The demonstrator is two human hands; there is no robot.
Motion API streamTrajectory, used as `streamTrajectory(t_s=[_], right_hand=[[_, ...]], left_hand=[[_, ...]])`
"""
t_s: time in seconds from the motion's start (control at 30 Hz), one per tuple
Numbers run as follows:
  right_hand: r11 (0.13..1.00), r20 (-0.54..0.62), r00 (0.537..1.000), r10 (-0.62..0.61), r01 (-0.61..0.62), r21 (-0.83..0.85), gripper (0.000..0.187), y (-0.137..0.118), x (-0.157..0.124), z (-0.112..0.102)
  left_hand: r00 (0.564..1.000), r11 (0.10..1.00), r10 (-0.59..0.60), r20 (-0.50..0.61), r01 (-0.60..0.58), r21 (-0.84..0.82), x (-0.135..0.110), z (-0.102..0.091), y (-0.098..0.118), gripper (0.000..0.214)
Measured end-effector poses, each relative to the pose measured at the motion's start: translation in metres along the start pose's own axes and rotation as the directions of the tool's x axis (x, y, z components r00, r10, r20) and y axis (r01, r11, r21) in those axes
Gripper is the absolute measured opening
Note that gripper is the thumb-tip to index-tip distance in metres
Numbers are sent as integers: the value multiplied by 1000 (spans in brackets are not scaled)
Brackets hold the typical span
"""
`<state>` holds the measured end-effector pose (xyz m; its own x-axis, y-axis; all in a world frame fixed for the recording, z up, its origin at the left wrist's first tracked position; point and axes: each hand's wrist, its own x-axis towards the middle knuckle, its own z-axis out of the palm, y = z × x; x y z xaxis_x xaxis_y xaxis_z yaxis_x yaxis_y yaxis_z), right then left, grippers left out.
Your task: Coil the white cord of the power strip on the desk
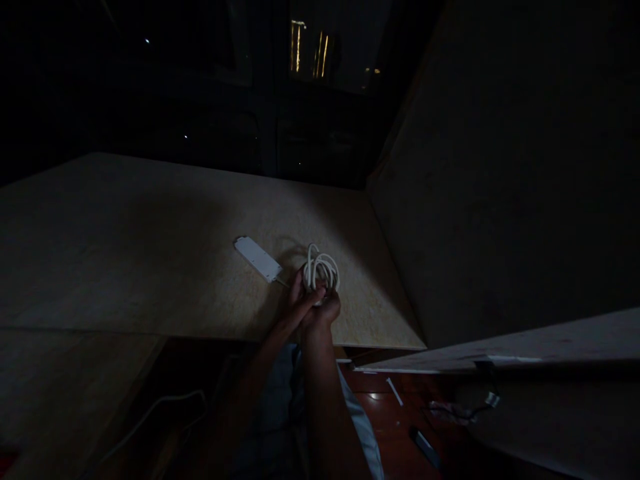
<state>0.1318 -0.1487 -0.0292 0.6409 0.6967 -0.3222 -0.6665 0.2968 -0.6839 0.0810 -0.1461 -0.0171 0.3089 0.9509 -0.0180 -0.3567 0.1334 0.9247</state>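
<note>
A coiled white power cord [327, 268] is gathered in several loops between my two hands, above the front part of the stone-like ledge [190, 267]. My left hand [299, 299] is closed around the lower left side of the coil. Against it, my right hand [327, 305] grips the bottom of the loops, its fingers partly hidden in the dim light. From the coil the cord runs left to a flat white power strip [259, 259], which lies on the ledge with what looks like its underside up.
A dark window [320, 93] stands behind the ledge, and a wall [500, 187] rises on the right. On the reddish floor [380, 413] lie a dark oblong object [424, 445] and a thin white strip [395, 391]. Another pale cable [155, 403] hangs at lower left.
</note>
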Motion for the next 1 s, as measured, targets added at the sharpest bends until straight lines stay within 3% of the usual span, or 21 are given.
streamTrajectory(t_s=[0.17,0.3,0.37,0.47,0.57,0.63,0.73,0.83,0.9,0.93,1.0], right_hand=[[998,-233,971,49,-38,50,12,5,-11,2],[999,-289,957,3,-18,-49,18,2,-25,4],[998,-239,971,-20,5,-61,20,1,-35,5],[999,-51,999,-1,4,50,21,-4,-48,0],[993,106,994,40,-51,107,21,-23,-54,-18],[996,184,981,62,-73,56,28,-43,-51,-34],[980,359,914,190,-155,-124,44,-77,-34,-53],[895,506,749,428,-272,-354,60,-103,-10,-58],[819,526,658,539,-262,-511,60,-114,3,-51],[782,521,634,572,-229,-580,56,-117,8,-46],[727,504,630,590,-145,-671,48,-120,12,-35]], left_hand=[[996,996,57,72,-62,64,-2,-1,2,78],[987,991,113,-118,-103,85,-1,5,5,59],[975,995,89,-206,-81,51,1,7,8,46],[970,995,17,-243,-39,-87,3,5,17,40],[981,983,-64,-186,30,-179,5,-3,30,40],[987,977,-131,-91,113,-182,6,-9,39,38],[974,964,-223,33,226,-139,8,-15,50,33],[932,937,-344,113,348,-20,11,-13,55,28],[902,912,-409,140,405,56,13,-9,57,26],[897,907,-420,136,413,79,14,-7,57,25],[894,902,-430,128,420,102,17,-2,57,25]])
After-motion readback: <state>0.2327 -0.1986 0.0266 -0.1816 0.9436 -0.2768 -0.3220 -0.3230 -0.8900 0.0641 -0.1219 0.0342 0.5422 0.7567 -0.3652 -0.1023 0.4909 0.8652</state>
